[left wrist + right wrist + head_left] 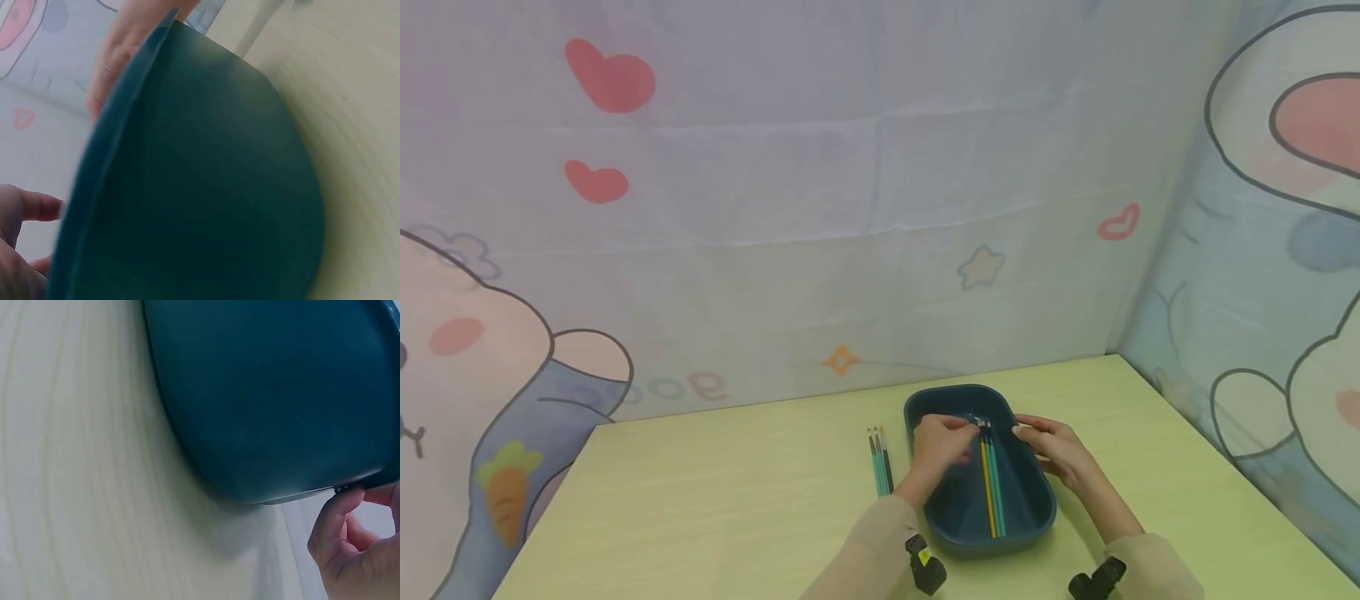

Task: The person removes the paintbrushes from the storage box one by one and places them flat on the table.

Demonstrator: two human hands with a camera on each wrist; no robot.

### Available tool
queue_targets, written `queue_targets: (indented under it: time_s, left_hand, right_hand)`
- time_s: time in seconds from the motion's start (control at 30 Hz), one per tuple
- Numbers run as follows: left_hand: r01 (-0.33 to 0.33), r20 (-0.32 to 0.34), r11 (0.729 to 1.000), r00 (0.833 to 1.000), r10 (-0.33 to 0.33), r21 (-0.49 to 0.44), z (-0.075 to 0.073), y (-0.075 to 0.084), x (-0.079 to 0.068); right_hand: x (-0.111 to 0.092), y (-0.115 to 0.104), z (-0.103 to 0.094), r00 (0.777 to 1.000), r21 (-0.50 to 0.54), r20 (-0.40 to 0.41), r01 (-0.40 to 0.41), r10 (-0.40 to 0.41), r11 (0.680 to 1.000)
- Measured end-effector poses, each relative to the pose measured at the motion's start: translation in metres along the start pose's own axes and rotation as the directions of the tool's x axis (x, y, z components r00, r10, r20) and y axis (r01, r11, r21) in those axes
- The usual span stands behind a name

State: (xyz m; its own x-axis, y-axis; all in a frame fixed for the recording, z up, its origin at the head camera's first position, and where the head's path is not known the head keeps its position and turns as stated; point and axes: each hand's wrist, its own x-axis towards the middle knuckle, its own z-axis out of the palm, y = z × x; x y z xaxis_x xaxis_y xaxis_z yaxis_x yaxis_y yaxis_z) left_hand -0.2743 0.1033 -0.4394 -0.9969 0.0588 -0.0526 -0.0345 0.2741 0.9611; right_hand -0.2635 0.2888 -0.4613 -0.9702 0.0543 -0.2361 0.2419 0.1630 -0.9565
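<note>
A dark teal rectangular tray (951, 540) with rounded corners stands on the table. Inside lie slim paintbrushes (988, 475), yellow and mint-green handled, bristles toward the far end. My left hand (942, 446) reaches over the tray's left rim, fingertips right at the bristle ends of these brushes. In the left wrist view its digits show apart, partly hidden behind the tray wall. At the far right rim, my right hand (1060, 450) pinches the tray edge between thumb and fingers; the right wrist view shows this thumb (340, 512) against the rim.
Left of the tray, a few more paintbrushes (880, 462) lie side by side on the pale yellow table (722, 492), their lower ends hidden by my left sleeve. Cartoon-printed cloth (775, 192) hangs behind the table and along its right side.
</note>
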Motion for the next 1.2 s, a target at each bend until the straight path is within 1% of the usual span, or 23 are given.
queue_targets:
  time_s: [0.1,0.23,0.5,0.6,0.83,1.2]
  left_hand:
    - [0.03,0.0,1.0,1.0,-0.03,0.007,0.003,-0.003,0.001]
    - [0.054,-0.002,0.998,0.999,-0.054,0.028,0.008,-0.005,0.0]
    - [0.075,0.006,0.995,0.997,-0.075,0.069,0.017,-0.014,0.0]
    - [0.07,0.01,0.995,0.997,-0.071,0.071,0.018,-0.016,0.0]
    - [0.056,0.031,0.994,0.998,-0.059,0.089,0.018,-0.012,-0.001]
    - [0.093,0.007,0.986,0.995,-0.095,0.139,0.023,-0.012,0.001]
  right_hand:
    - [-0.001,0.0,0.001,1.0,-0.006,0.004,0.004,-0.004,1.0]
    - [-0.001,0.0,0.001,1.0,-0.006,0.005,0.002,-0.002,1.0]
    - [-0.001,-0.001,0.001,1.0,0.0,0.0,0.007,-0.007,1.0]
    - [-0.001,-0.001,0.0,1.0,0.0,0.003,0.009,-0.009,1.0]
    - [-0.001,0.0,-0.001,1.0,0.0,0.004,0.007,-0.007,1.0]
    - [-0.001,-0.001,-0.001,1.0,0.013,-0.005,-0.002,0.002,1.0]
